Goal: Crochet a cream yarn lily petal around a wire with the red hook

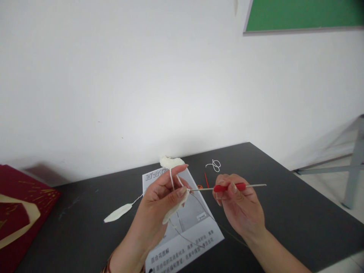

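My left hand (162,199) pinches a small cream crocheted petal (174,210) between thumb and fingers, with cream yarn looped over the index finger. My right hand (237,206) grips a crochet hook (229,187) by its red handle; the metal tip points left and touches the petal at my left thumb. A thin wire trails from the petal down across the printed instruction sheet (193,235) lying under both hands. Another finished cream petal (118,213) lies on the table to the left, its yarn tail running toward my left hand.
The dark table (284,212) stands against a white wall. A red and gold box (19,212) sits at the left edge. A cream yarn lump (169,162), a white thread loop (214,165) and a red thread (206,179) lie behind the hands. A grey table leg (352,178) stands at right.
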{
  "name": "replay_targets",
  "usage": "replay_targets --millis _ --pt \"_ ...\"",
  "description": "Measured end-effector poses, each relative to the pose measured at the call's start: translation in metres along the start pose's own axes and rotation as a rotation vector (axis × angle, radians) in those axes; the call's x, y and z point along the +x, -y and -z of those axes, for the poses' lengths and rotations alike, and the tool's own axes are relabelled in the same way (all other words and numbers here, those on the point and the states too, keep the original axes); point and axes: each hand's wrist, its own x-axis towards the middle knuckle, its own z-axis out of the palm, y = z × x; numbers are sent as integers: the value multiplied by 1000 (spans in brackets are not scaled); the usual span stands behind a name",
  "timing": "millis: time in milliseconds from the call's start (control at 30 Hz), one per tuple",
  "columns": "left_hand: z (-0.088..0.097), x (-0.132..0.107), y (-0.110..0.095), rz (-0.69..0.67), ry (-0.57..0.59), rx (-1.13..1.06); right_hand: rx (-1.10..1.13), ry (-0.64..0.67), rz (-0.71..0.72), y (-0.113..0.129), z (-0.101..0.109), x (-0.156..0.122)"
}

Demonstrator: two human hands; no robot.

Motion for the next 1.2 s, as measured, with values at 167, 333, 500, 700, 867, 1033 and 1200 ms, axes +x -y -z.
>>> replay_targets --millis 167,333,500,700,867,1033,1200 --pt "1 1 2 7 -12 10 -49 3 51 1 -1 0" --pt "2 0 1 9 -12 -2 -90 19 86 2 -2 -2" --pt "1 1 0 9 -13 -7 -125 30 135 2 -2 -1" --pt "0 1 -1 6 -30 20 -153 40 172 2 -2 -3" --pt "-1 1 -1 2 -77 68 -193 35 170 2 -1 -5" --pt "-2 1 1 -13 -73 99 -207 24 178 0 0 -4" --pt "-3 3 2 -28 -50 94 -202 -8 169 0 0 -4"
